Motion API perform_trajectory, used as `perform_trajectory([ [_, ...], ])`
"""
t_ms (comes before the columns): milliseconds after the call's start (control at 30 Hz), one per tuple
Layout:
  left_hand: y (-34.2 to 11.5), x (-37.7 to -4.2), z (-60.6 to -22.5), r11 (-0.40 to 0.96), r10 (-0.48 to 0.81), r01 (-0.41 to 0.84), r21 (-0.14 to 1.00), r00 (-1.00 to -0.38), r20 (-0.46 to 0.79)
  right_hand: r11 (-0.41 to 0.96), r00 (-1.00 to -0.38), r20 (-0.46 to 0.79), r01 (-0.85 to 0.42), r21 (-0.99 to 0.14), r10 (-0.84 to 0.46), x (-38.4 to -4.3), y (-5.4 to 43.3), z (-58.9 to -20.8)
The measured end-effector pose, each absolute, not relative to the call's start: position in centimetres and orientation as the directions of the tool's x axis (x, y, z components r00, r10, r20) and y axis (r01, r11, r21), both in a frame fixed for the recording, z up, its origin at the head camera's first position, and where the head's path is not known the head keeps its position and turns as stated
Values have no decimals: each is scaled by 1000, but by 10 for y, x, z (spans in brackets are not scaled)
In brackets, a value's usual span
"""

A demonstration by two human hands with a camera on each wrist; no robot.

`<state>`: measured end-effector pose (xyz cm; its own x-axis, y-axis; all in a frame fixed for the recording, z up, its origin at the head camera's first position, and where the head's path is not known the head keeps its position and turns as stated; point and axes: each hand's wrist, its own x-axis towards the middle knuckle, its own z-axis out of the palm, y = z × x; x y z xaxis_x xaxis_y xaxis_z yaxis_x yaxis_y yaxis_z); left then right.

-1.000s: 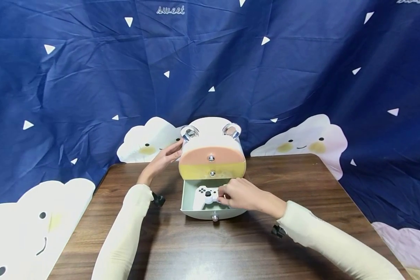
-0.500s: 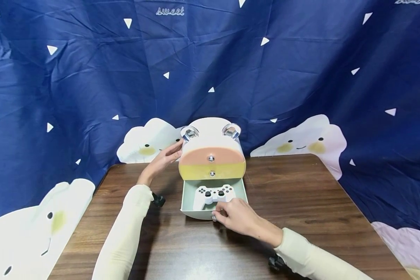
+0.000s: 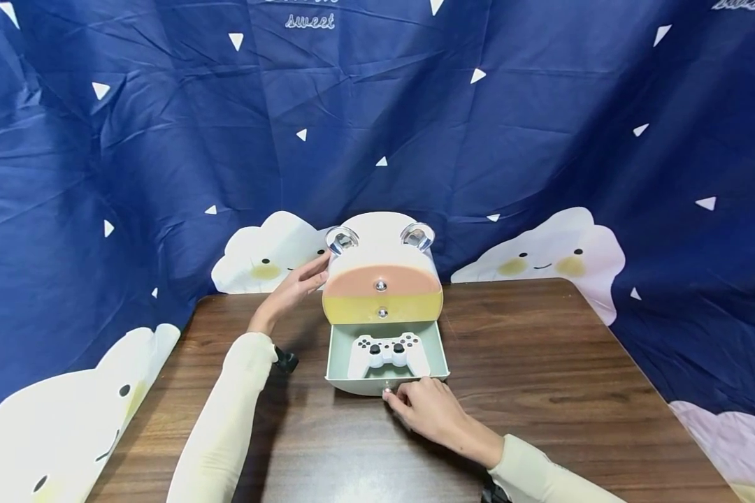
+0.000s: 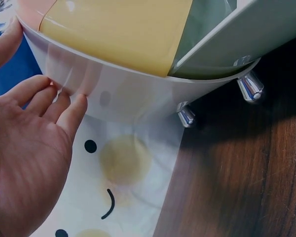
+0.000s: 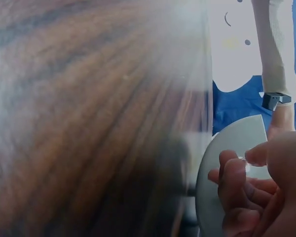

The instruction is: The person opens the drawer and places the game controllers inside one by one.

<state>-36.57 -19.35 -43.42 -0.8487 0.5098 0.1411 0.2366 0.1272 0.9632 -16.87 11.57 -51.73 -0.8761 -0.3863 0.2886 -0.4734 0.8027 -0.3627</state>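
Note:
A small rounded storage box (image 3: 382, 244) has a white top, two silver ring-shaped ears, and pink, yellow and green drawers. Its bottom green drawer (image 3: 338, 360) stands pulled out, and a white game controller (image 3: 386, 355) lies inside it. My right hand (image 3: 434, 413) is at the drawer's front, thumb and forefinger pinching the silver drawer knob (image 5: 247, 167). My left hand (image 3: 292, 290) rests its straight fingertips against the box's left side; in the left wrist view, the fingertips (image 4: 80, 100) touch the glossy white wall. The pink and yellow drawers are closed.
The box stands on short silver feet (image 4: 186, 116) on a brown wooden table (image 3: 528, 342). Close behind it hangs a blue curtain (image 3: 377, 105) with cloud prints. The table's edges show at both sides.
My right hand has come out of the drawer from the controller, moving toward me and down to the knob. The drawer stays out. My left hand stays against the box.

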Motion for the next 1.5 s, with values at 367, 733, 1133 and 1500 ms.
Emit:
perform_trajectory([
  [367, -193, -368, -435, 70, 524, 222, 972, -838, 154, 823, -922, 253, -379, -423, -294, -169, 106, -524],
  [733, -194, -367, -435, 87, 519, 235, 968, -840, 157, 827, -917, 317, -365, -428, -241, -168, 96, -529],
  [1133, -195, -364, -436, 103, 517, 243, 965, -842, 157, 834, -871, 438, -403, -376, -223, -175, 93, -532],
  [1500, -194, -367, -436, 98, 525, 250, 963, -835, 163, 824, -881, 424, -395, -407, -212, -197, 96, -530],
])
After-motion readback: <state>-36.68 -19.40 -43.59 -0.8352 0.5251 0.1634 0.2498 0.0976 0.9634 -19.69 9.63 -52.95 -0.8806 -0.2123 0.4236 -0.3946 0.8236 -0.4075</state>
